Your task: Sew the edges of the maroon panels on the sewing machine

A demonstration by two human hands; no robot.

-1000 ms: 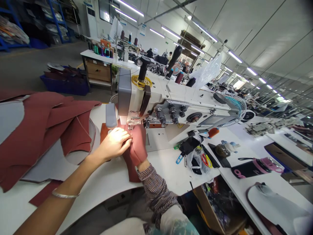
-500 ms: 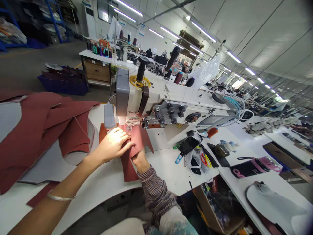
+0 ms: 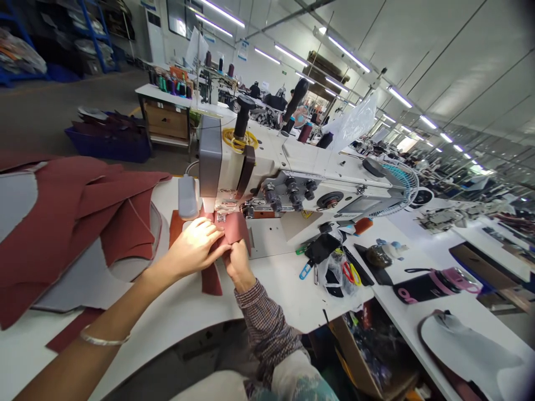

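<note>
A dark red fabric piece (image 3: pixel 234 227) lies under the presser foot of a white sewing machine (image 3: pixel 267 167). My left hand (image 3: pixel 194 248) presses flat on the piece just left of the needle. My right hand (image 3: pixel 238 266), in a checked sleeve, pinches the piece's near edge right beside my left fingertips. A narrow tail of the fabric (image 3: pixel 211 279) hangs out toward me between the two hands. A silver bangle (image 3: pixel 102 337) sits on my left wrist.
A pile of dark red cut pieces (image 3: pixel 71 217) lies on the white table (image 3: pixel 284 289) to the left. Scissors, clips and a plastic bag (image 3: pixel 334 267) clutter the right side. Thread cones stand behind the machine. More sewing stations stretch away at the back right.
The fabric piece has fed further under the machine, so less of it trails toward me. My right hand came out from beneath the fold and now pinches the near edge.
</note>
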